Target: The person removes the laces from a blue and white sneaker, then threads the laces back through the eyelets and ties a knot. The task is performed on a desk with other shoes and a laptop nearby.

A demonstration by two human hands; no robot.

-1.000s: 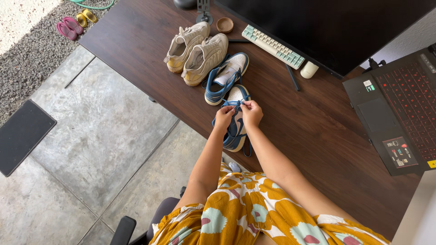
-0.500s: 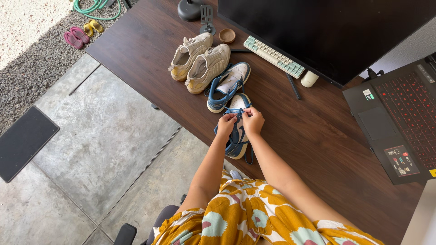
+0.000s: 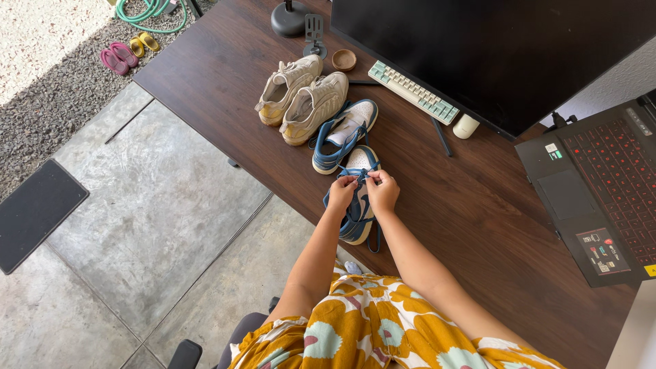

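A: Where is the blue-and-white leather sneaker point(image 3: 357, 198)?

B: At the near edge of the dark wooden desk point(image 3: 478, 205), beside its mate point(image 3: 344, 135).

A: And the fingers?

B: The left hand point(image 3: 340, 193) and right hand point(image 3: 383, 191) both pinch its blue lace point(image 3: 358, 175).

A blue-and-white sneaker point(image 3: 357, 205) lies near the desk's front edge, its blue laces point(image 3: 358, 175) pinched up mid-shoe.

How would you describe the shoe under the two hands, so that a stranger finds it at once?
Start at the dark wooden desk and go to its near edge, in front of the person. The blue and white shoe lies there, with the left hand and right hand pinching its blue lace. Its twin and the beige pair lie untouched farther back.
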